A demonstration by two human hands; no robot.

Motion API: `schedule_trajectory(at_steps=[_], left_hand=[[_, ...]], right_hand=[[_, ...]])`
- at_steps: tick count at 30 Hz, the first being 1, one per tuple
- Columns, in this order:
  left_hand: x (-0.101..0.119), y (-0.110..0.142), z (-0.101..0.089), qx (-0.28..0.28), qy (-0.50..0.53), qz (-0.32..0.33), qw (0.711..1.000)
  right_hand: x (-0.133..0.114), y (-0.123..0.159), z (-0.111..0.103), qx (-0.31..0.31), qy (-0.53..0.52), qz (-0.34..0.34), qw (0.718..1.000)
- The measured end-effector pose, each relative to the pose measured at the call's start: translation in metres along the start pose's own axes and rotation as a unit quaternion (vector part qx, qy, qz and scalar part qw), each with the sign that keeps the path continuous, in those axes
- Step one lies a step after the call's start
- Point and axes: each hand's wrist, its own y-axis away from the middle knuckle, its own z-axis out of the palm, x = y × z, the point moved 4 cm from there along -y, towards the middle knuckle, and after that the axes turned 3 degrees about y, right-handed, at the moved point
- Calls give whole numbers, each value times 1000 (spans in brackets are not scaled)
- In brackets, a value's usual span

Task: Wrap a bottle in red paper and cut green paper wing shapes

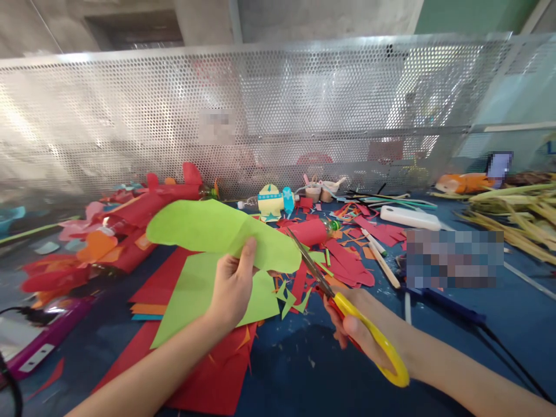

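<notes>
My left hand (232, 284) pinches a long, rounded piece of bright green paper (200, 226) between thumb and fingers, holding it above the table. In my right hand (356, 318) is a pair of scissors (373, 341) with yellow and red handles. Their blades point up and left, close to the paper's right end; whether they touch it I cannot tell. Beneath the left hand lies a green sheet (186, 301) on red sheets (217, 376), with orange and blue edges showing. Small green offcuts (286, 301) are scattered between the hands.
Red paper-wrapped bottles (134, 214) and paper shapes crowd the left. Red scraps (347, 263), a wrapped bottle (310, 231) and a glue gun (452, 304) lie right of centre. A purple power strip (52, 336) sits at left; a perforated metal panel (260, 116) stands behind.
</notes>
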Motion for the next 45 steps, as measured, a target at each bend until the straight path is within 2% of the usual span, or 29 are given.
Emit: schedule_trajectory(at_steps=[6,11,16,22,35,45], left_hand=[[2,1,4,-3,10,-7,1000],[0,-2,3,-1,36,-2,999],[-1,-6,1,16,97,-5,995],[-1,-10,-2,40,130,-25,990],[-4,-13,0,-26,27,-33,999],[0,-7,5,-23,-8,-43,999]], right_hand=[[-9,-1,-1,2,-9,9,1000],[-4,2,1,15,-16,27,999],[2,3,-2,26,23,21,999],[2,1,-5,7,64,32,997],[2,1,-4,-16,97,43,994],[-7,0,-5,-34,103,34,994]])
